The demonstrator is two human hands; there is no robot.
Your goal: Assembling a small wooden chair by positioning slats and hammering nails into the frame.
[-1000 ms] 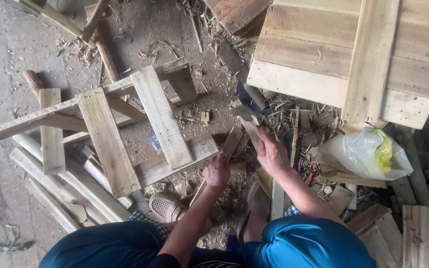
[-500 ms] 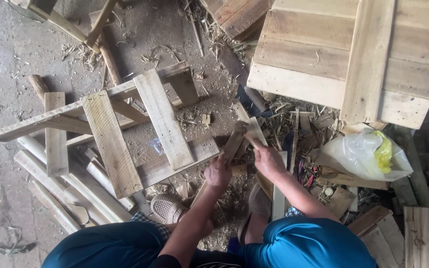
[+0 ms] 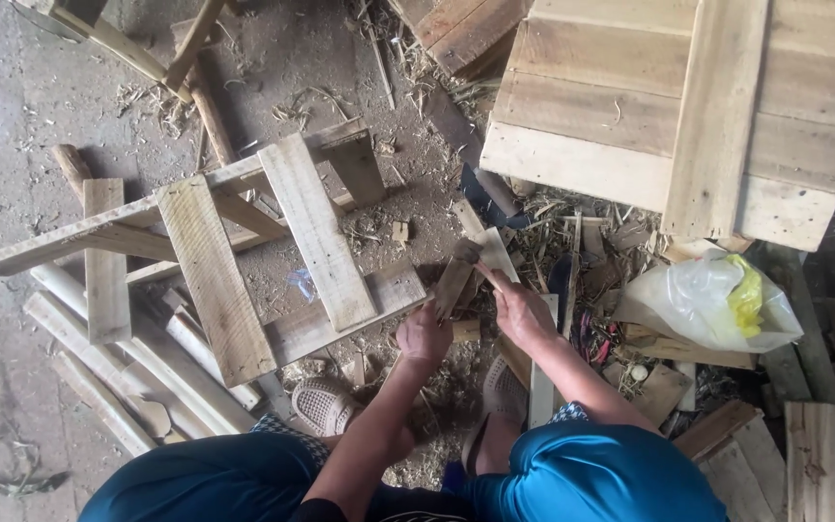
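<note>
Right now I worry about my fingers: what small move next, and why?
Probably slide the left hand lower on the wood piece. It grips just below where the right hand brings a tool whose blade I cannot make out.

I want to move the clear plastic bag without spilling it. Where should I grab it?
Take the plastic bag by its bunched end near the yellow contents, coming from above. It lies slumped on wood scraps, so lifting elsewhere would probably tip it.

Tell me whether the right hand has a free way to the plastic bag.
Probably yes. The right hand grips a small wood piece, so it is not free, but only low scraps lie between it and the plastic bag close by on its right.
</note>
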